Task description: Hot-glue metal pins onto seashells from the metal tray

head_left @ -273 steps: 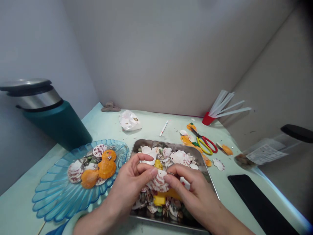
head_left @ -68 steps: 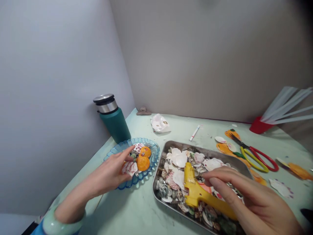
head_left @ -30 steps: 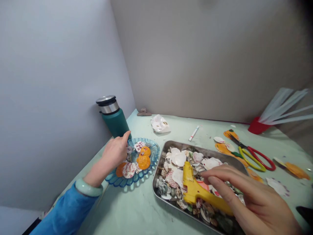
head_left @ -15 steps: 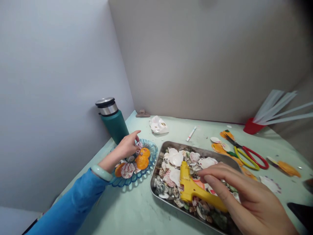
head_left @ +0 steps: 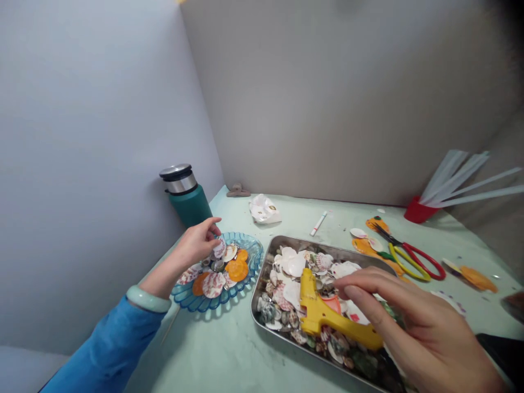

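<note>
shiny metal tray (head_left: 268, 256), glossy blue plastic dish (head_left: 254, 263)

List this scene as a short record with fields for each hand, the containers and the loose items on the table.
left hand: left hand over the blue glass dish, fingertips on a patterned shell
right hand: right hand spread over the metal tray, above the yellow glue gun
dish contents: orange and white patterned shells
tray contents: many mixed shells, glue gun lying on top
behind dish: green flask
far right: scissors, red cup of glue sticks
table: pale green table
</note>
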The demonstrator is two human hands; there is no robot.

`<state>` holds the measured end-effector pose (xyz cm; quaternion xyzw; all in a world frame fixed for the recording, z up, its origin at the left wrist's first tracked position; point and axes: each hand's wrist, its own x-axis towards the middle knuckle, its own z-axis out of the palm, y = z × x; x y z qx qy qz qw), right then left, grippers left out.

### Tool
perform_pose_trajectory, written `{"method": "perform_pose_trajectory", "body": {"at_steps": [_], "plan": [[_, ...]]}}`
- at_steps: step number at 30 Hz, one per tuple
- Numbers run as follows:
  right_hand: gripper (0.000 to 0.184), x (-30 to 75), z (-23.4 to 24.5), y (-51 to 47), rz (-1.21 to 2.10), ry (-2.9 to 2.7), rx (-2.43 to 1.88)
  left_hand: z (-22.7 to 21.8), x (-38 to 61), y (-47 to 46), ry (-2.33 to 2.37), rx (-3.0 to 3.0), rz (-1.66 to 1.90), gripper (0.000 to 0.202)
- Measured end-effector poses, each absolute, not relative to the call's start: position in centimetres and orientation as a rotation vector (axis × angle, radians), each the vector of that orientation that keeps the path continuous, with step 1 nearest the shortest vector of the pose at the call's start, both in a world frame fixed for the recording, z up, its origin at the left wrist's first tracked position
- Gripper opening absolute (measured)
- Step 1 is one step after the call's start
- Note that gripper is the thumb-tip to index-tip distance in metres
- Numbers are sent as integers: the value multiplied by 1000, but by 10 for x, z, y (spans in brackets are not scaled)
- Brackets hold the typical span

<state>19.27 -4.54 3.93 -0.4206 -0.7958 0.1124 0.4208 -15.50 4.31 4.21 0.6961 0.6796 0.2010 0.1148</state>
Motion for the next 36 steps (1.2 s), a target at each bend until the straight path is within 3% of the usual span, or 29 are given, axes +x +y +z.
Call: {"method": "perform_pose_trajectory", "body": {"at_steps": [9, 22, 29, 36], "plan": [[13, 228, 9, -47, 159, -2026, -1229, 35, -155, 43, 1962, 2046, 621, 55], [34, 222, -24, -52, 118, -2401, -1289, 47, -139, 8, 2048, 2040, 685, 41], [35, 224, -13, -52, 410, -2154, -1347, 31, -111, 4, 1977, 2141, 600, 40], [52, 237, 2, -50, 792, -1640, -1435, 25, -122, 24, 2203, 2164, 475, 43]]}}
